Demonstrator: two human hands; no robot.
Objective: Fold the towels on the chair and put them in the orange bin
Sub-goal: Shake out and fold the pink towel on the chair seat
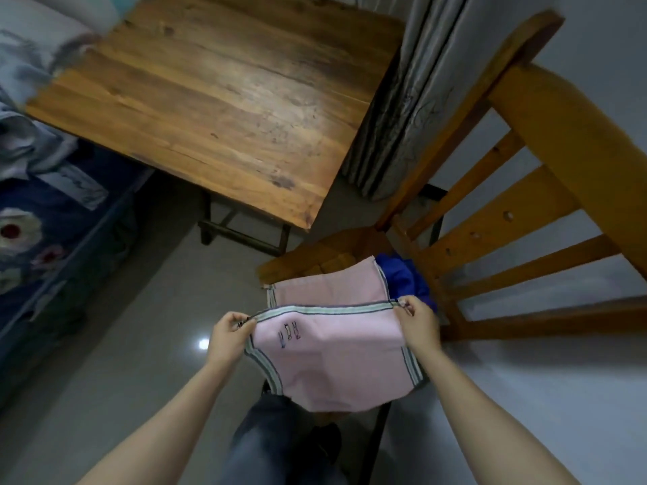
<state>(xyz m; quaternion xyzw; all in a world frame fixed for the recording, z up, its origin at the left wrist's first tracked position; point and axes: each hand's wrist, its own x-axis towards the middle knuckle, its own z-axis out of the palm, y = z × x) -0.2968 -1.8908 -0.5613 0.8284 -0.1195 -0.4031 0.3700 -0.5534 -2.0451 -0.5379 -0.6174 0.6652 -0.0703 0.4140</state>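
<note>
Pinching pink towel (336, 358) corners, left hand (229, 332), right hand (416, 322), folding just starting. Blue towel (406, 278) waiting on chair (546, 190). Orange bin not showing.

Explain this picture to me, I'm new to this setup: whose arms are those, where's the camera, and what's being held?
No machine here: those are a person's bare arms, seen from one head-worn camera looking down. The left hand and right hand each pinch a top corner of a striped-edged pink towel, at the wooden chair. A blue cloth lies on its seat. A wooden table stands beyond.
</note>
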